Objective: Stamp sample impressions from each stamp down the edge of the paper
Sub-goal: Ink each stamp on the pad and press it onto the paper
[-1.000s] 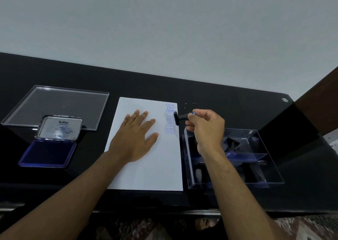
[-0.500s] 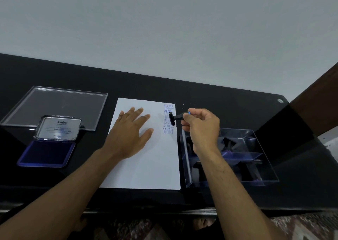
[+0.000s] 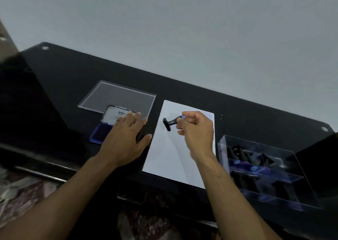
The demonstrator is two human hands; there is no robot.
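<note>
One small black stamp (image 3: 169, 124) is in the right hand (image 3: 197, 131), pinched by the thumb and curled fingers at the far end of its thin handle, where a blue cap shows. The flat printing head points away from the grip, to the person's left, and hangs above the white paper (image 3: 175, 153) without touching it. Beyond the head, further left of the grip, lies the open ink pad (image 3: 99, 132), and the left hand (image 3: 126, 139) reaches over its near corner with straight, spread fingers and holds nothing. Whether these fingers touch the pad's lid cannot be told. Behind the grip, on the wrist side, stands the clear box (image 3: 265, 168) with more dark stamps.

The stamp looks light and stiff, probably hard plastic. A hold so far from the head may let it rock; a pinch nearer the head should press more evenly. The paper is thin and may slide when no hand rests on it.
</note>
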